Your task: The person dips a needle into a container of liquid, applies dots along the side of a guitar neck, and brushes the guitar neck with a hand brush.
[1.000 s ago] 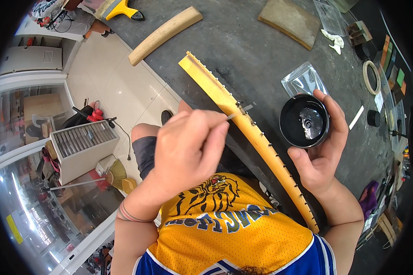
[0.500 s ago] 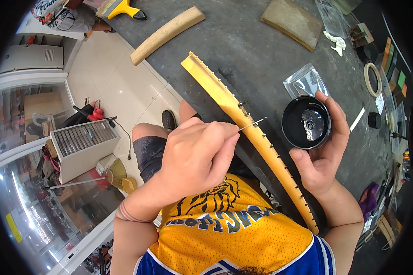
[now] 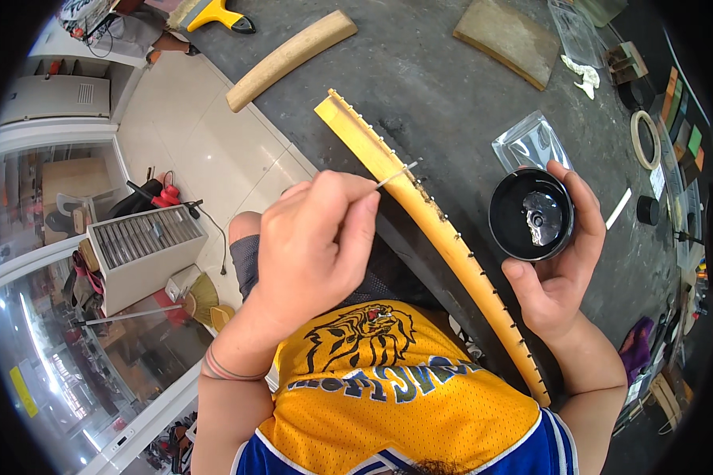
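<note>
My left hand (image 3: 317, 233) pinches a thin metal rod (image 3: 400, 172), whose tip crosses the upper part of a long yellow wooden strip (image 3: 436, 233). Small pegs line the strip's right edge, pale towards the far end and dark towards the near end. Dark smudges mark the edge near the rod. Whether the rod touches the strip I cannot tell. To the right, my right hand (image 3: 566, 277) cups a round black bowl (image 3: 502, 214), tilted so its inside shows. A shiny patch (image 3: 537, 226) lies at the bowl's bottom.
On the dark table (image 3: 420, 71) are a curved wooden piece (image 3: 293, 59), a flat wooden block (image 3: 507, 41), a clear plastic bag (image 3: 531, 138), a yellow-handled brush (image 3: 218, 14) and a tape ring (image 3: 645, 138). A slatted box (image 3: 146, 253) stands on the floor at left.
My left hand has moved up and left with the rod, from the strip's middle towards its far end. The bowl in my right hand has barely shifted.
</note>
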The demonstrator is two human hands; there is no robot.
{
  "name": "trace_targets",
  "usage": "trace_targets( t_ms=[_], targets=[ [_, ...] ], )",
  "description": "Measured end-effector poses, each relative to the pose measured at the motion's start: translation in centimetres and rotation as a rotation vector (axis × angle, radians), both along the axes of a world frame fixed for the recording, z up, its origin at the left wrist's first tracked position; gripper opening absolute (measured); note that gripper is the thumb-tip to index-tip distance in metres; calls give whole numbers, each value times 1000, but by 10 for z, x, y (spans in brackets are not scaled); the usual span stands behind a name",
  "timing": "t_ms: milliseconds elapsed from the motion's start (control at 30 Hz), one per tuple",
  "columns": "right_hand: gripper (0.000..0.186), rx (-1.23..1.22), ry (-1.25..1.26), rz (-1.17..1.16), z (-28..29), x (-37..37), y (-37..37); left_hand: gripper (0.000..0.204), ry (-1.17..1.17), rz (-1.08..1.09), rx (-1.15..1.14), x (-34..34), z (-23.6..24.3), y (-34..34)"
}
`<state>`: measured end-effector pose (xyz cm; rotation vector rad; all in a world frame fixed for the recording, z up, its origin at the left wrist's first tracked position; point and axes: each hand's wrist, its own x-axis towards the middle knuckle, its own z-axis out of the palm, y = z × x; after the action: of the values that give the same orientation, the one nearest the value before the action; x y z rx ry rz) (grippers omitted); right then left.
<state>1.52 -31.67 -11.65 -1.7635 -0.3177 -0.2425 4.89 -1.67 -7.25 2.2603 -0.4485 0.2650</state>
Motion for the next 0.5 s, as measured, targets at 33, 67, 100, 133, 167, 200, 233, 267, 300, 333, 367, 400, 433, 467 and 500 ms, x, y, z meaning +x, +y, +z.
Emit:
trace_targets(
  t_ms=[33,67,100,133,167,200,233,267,300,333,367,400,433,467,500],
  targets=[
    [105,-35,-4,9,0,1,-1,12,37,26,-40,0,-1,1],
    [105,-35,-3,9,-1,1,-1,12,74,52,-80,-1,-1,2],
    [105,-27,0,13,-1,1,-2,11,11,16,-38,1,3,-1],
    [105,-18,2,17,-1,1,-1,11,11,17,-38,1,3,-2],
    [105,-17,1,19,-2,1,0,11,-7,-16,-32,1,2,-3],
    [105,15,12,15,-2,1,1,11,-24,-50,-26,0,0,-3],
    [105,45,24,9,-2,0,2,11,-66,-59,-7,4,-2,-2],
    [105,44,25,9,-2,0,1,11,-65,-60,-8,4,-1,0],
    [104,32,17,13,-2,0,1,11,2,-4,1,4,0,2],
    [104,20,9,19,-2,1,0,12,68,52,11,4,1,3],
    [104,20,9,19,-2,1,1,11,96,71,-59,2,-1,3],
    [104,23,8,22,-2,1,1,11,96,71,-59,3,0,2],
    [104,26,8,26,-2,1,1,11,34,27,-48,4,1,0],
    [104,27,7,27,-2,1,1,10,-27,-18,-36,5,2,-1],
    [103,30,1,28,-3,1,1,10,-28,-17,-36,6,2,-1]
  ],
)
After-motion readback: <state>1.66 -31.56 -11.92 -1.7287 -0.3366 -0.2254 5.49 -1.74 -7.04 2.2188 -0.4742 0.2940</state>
